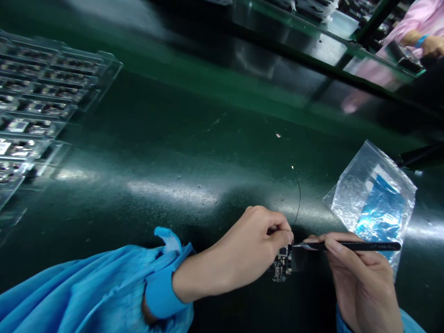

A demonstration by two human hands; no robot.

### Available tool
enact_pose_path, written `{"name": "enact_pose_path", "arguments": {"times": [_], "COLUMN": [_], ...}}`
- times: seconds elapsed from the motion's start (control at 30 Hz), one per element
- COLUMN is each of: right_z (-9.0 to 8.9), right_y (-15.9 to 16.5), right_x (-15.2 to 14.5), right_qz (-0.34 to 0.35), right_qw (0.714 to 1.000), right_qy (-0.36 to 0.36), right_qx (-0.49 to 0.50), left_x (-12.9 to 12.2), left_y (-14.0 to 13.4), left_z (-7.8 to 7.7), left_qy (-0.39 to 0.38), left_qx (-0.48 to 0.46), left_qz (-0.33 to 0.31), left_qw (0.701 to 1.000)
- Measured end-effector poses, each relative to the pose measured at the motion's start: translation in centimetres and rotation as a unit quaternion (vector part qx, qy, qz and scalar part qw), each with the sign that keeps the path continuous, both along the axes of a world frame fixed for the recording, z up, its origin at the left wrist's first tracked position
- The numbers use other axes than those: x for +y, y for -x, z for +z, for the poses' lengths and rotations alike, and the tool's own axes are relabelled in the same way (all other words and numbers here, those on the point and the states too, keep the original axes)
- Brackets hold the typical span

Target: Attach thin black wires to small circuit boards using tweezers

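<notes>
A small circuit board (281,267) lies on the dark green work surface, partly hidden under my left hand (248,252). Thumb and index finger of that hand are pinched together at the board's upper edge, and what sits between them is too small to make out. Black tweezers (367,246) are gripped by my right hand (362,273), their tips pointing left to the spot by my left fingertips. A thin dark wire (299,199) curves up and away just behind the fingertips.
Clear plastic trays (52,88) filled with several circuit boards stand at the left. A transparent bag (374,203) with blue sheet material lies beyond my right hand. A raised shelf edge (312,60) crosses the back. At top right is another person's hand (432,46).
</notes>
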State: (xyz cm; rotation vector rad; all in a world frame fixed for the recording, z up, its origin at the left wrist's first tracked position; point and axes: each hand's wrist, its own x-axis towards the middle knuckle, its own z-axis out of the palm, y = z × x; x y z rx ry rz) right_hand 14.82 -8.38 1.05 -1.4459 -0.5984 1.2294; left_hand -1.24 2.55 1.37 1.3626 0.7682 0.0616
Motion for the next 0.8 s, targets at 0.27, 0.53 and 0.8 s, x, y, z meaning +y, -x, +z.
{"name": "enact_pose_path", "arguments": {"times": [0.27, 0.53, 0.8], "right_z": [-0.34, -0.1, -0.29], "right_y": [0.07, 0.32, 0.25], "right_x": [0.31, 0.46, 0.37], "right_qz": [-0.001, -0.025, -0.013], "right_qw": [1.0, 0.999, 1.0], "right_qy": [-0.001, 0.019, -0.001], "right_qx": [0.006, 0.006, 0.006], "left_x": [0.02, -0.01, 0.04], "left_y": [-0.02, 0.08, 0.05], "left_z": [-0.15, -0.13, -0.02], "left_qy": [-0.022, -0.017, -0.024], "left_qx": [0.004, -0.004, 0.001], "left_qz": [0.006, 0.005, 0.008], "left_qw": [1.0, 1.0, 1.0]}}
